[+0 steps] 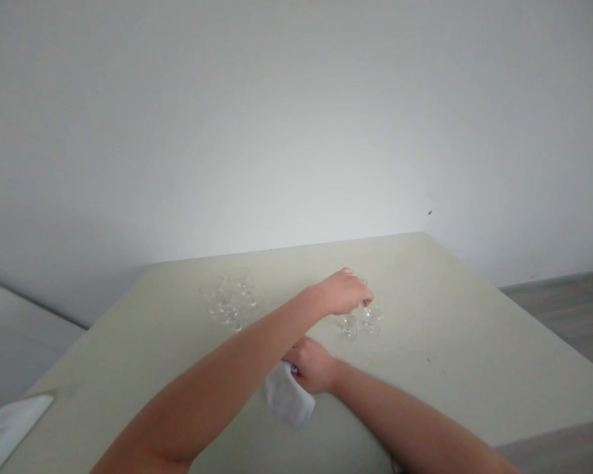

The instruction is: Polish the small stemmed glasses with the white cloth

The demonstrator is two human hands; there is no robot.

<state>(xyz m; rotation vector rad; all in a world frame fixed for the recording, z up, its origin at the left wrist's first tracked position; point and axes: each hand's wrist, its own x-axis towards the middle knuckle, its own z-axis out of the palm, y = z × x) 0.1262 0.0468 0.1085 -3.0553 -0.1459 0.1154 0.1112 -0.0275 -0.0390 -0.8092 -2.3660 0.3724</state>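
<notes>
My left hand (344, 291) reaches across the pale table (474, 342), its fingers closed around the top of a small clear stemmed glass (369, 320) in a little group of glasses right of centre. Another glass (347, 325) stands just beside it. My right hand (314, 366) sits lower, under my left forearm, closed on a white cloth (287, 397) that hangs down towards me. A second cluster of clear glasses (226, 301) stands apart to the left, with neither hand near it.
Another white cloth (10, 429) lies at the table's near left corner. A plain white wall rises right behind the table's far edge. Grey floor (568, 309) shows past the right edge.
</notes>
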